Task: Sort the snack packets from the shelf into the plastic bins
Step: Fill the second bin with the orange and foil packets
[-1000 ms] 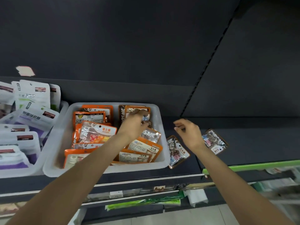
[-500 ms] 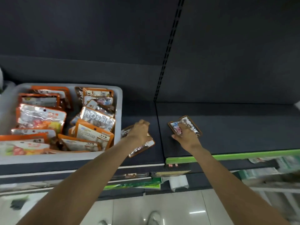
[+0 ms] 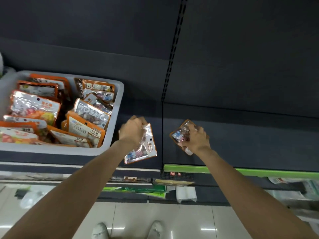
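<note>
Head view: packet (image 3: 145, 147) label reads "STONE CANDY".

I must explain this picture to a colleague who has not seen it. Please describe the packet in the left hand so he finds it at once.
Start at the grey plastic bin on the dark shelf. Just right of it, the left hand grips a silvery packet with an orange edge. Unlike the packet in the right hand, it hangs down over the shelf's front edge.

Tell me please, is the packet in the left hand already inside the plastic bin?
No, the left hand grips its packet outside the plastic bin, to the right of the bin's wall, over the dark shelf.
</note>
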{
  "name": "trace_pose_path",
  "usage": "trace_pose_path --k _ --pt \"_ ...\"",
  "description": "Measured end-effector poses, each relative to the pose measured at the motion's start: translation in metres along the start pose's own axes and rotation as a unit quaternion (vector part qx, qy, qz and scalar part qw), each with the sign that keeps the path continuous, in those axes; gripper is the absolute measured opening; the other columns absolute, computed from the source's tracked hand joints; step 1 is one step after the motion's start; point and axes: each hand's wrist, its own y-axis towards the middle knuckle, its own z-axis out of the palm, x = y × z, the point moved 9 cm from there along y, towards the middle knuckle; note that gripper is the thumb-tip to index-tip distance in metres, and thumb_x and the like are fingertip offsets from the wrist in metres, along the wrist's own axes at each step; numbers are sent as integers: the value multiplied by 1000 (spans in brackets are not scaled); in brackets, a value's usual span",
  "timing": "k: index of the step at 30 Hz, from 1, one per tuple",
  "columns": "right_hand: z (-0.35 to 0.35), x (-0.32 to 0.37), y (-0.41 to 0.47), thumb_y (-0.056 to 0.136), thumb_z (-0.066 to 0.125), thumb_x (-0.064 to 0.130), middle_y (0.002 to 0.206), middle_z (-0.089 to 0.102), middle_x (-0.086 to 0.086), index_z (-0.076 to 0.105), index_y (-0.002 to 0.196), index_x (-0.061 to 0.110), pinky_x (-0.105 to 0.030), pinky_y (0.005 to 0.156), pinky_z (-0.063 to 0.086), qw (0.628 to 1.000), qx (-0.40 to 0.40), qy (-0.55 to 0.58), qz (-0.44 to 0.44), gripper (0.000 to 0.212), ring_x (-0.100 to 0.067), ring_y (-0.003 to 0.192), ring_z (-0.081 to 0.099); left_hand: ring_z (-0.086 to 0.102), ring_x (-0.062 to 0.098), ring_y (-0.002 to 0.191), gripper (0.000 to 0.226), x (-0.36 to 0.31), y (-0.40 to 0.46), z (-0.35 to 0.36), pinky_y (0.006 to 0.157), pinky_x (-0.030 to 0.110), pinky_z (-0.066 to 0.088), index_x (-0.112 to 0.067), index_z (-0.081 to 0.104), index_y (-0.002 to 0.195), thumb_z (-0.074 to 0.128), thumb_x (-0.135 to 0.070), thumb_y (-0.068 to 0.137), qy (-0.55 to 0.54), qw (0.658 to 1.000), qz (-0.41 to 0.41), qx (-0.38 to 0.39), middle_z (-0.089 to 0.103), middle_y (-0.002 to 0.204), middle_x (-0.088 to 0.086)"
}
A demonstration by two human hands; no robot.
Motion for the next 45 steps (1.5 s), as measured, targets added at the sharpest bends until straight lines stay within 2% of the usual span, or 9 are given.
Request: trace_pose_path --k 6,14,18,21,23,26,31,35,45 --pt "-13 2 1 65 81 46 125 36 -16 35 133 13 -43 104 35 999 -28 -12 16 89 -33 119 40 60 17 84 9 -30 -20 -40 74 36 50 -17 65 92 58 -13 90 -103 989 78 -69 58 93 -1" --pt "-63 62 -18 88 65 17 89 60 4 67 89 19 -33 68 48 979 -101 139 -110 3 -20 87 61 53 6 68 10 -15 -44 -116 60 10 41 -15 54 93 52 -5 94 -230 953 51 -188 57 77 -4" --pt "-97 102 -36 87 66 16 81 65 5 66 85 18 -39 72 52 952 -157 206 -162 3 -19 83 63 54 14 56 6 18 -58 -158 53 21 45 -14 52 95 50 -8 95 -264 933 23 -245 61 67 5" --pt "-118 135 -42 88 63 13 84 67 4 67 88 15 -34 68 51 929 -190 255 -189 4 -17 81 64 64 25 69 10 44 -58 -195 70 34 56 -13 53 99 49 -6 95 -278 917 11 -285 67 81 11" --pt "-129 161 -49 89 62 11 83 66 5 65 87 13 -23 63 45 913 -215 274 -211 4 -13 78 62 62 18 82 11 61 -54 -221 77 19 51 -10 54 103 49 -4 95 -280 908 12 -312 66 95 4" --pt "-137 200 -61 88 63 8 72 59 11 61 80 13 -9 59 38 890 -246 309 -230 9 -2 68 55 55 12 84 13 93 -44 -249 65 -3 36 1 55 105 50 2 93 -261 902 3 -345 58 92 1" --pt "-126 259 -76 87 63 5 76 59 11 59 81 13 -9 64 41 870 -230 350 -260 11 -1 72 55 59 23 85 11 140 2 -255 72 18 38 2 53 101 52 2 90 -302 912 42 -274 56 86 -1" --pt "-97 297 -74 88 63 6 82 63 7 63 86 8 -15 69 44 891 -181 308 -278 3 -7 77 58 55 12 79 6 153 37 -233 66 6 39 -5 51 96 51 -2 92 -287 946 34 -148 53 80 -4" --pt "-13 325 -65 90 63 15 113 62 -5 65 120 22 -37 89 49 972 -102 76 -197 31 -21 104 59 49 6 70 15 176 43 -222 60 5 40 -9 50 86 52 5 90 -316 939 81 -107 52 76 -4"
